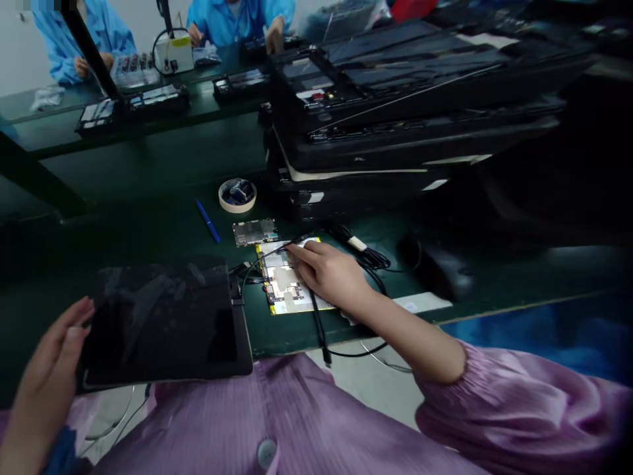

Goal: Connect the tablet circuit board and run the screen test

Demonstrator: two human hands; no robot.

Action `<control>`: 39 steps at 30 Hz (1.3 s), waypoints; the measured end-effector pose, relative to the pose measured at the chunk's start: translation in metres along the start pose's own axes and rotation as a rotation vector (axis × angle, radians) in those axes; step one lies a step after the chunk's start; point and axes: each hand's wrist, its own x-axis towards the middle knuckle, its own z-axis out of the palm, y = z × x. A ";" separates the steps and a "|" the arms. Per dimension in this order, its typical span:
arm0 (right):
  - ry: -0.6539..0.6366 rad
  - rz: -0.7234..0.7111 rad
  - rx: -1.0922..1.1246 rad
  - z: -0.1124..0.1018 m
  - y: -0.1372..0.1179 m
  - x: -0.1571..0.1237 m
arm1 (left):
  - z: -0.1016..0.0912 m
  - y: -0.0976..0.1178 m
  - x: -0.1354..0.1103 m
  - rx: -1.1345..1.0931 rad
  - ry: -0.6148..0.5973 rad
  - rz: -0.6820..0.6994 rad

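At the front edge of a dark green bench (274,333), a black screen (163,323) lies face up. The left hand (52,369) is at the screen's left edge, fingers loosely extended and not closed around it. Immediately right of the screen, a circuit board (284,284) with yellow edging lies flat. The right hand (333,274) rests over the board's right part, fingertips pointing down near a thin cable; whether they pinch anything cannot be told. A black cord (320,330) emerges below this hand, its plug hanging past the bench edge. Thin leads occupy the gap between screen and board.

Behind the board are a second board (254,232), a blue pen (208,221) and a tape ring (237,210) containing small parts. A tied cable bundle (373,256) lies to the right. Stacked black panels (361,188) stand behind it. Across the bench are two people in blue (242,26).
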 end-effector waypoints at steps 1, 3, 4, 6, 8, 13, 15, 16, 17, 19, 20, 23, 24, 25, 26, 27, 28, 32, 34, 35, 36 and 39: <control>0.008 -0.004 -0.002 0.002 0.000 -0.001 | 0.008 -0.006 -0.005 -0.048 0.032 -0.035; 0.030 -0.007 -0.008 0.005 0.002 -0.002 | 0.021 -0.009 -0.017 -0.212 0.078 -0.015; 0.042 -0.010 -0.011 0.006 0.002 -0.003 | 0.026 -0.009 -0.022 -0.300 0.090 0.024; 0.056 -0.016 -0.012 0.008 0.003 -0.004 | 0.030 -0.008 -0.030 -0.415 0.096 0.054; 0.065 -0.023 -0.004 0.009 0.003 -0.005 | 0.029 -0.007 -0.032 -0.396 0.121 0.029; 0.067 -0.021 0.012 0.004 0.000 -0.005 | 0.021 -0.014 -0.025 -0.083 0.210 -0.073; 0.067 -0.015 0.016 0.003 -0.001 -0.005 | 0.022 -0.018 -0.024 -0.104 0.172 -0.056; 0.068 -0.015 0.019 0.003 0.000 -0.005 | 0.023 -0.019 -0.024 -0.123 0.159 -0.039; 0.072 -0.021 0.018 0.003 0.000 -0.005 | 0.024 -0.021 -0.026 -0.131 0.156 -0.027; 0.099 -0.039 0.007 0.005 0.001 -0.005 | 0.025 -0.023 -0.029 -0.116 0.177 -0.017; 0.118 -0.048 -0.001 0.006 0.002 -0.005 | 0.026 -0.025 -0.030 -0.108 0.195 -0.011; 0.160 -0.059 -0.020 0.010 0.004 -0.005 | 0.025 -0.033 -0.033 -0.088 0.231 0.012; 0.161 -0.061 -0.025 0.011 0.004 -0.005 | 0.024 -0.035 -0.034 -0.078 0.228 0.017; 0.161 -0.064 -0.031 0.011 0.004 -0.005 | 0.022 -0.037 -0.035 -0.063 0.217 0.026; 0.161 -0.067 -0.037 0.011 0.004 -0.006 | 0.022 -0.037 -0.036 -0.033 0.205 0.048; 0.160 -0.072 -0.042 0.010 0.003 -0.006 | 0.022 -0.035 -0.037 0.013 0.199 0.098; 0.161 -0.077 -0.045 0.009 0.003 -0.006 | 0.023 -0.032 -0.038 0.075 0.197 0.183; 0.150 -0.069 -0.045 0.006 0.001 -0.005 | 0.043 0.002 -0.040 0.381 0.012 0.813; 0.124 -0.047 -0.047 0.006 0.000 -0.005 | 0.057 0.020 -0.038 0.480 -0.128 1.084; 0.112 -0.035 -0.048 0.006 0.000 -0.005 | 0.063 0.026 -0.037 0.519 -0.166 1.159; 0.102 -0.025 -0.047 0.006 -0.001 -0.005 | 0.067 0.029 -0.036 0.552 -0.175 1.191; 0.091 -0.010 -0.039 0.005 -0.002 -0.005 | 0.060 0.022 -0.032 0.604 -0.061 1.084</control>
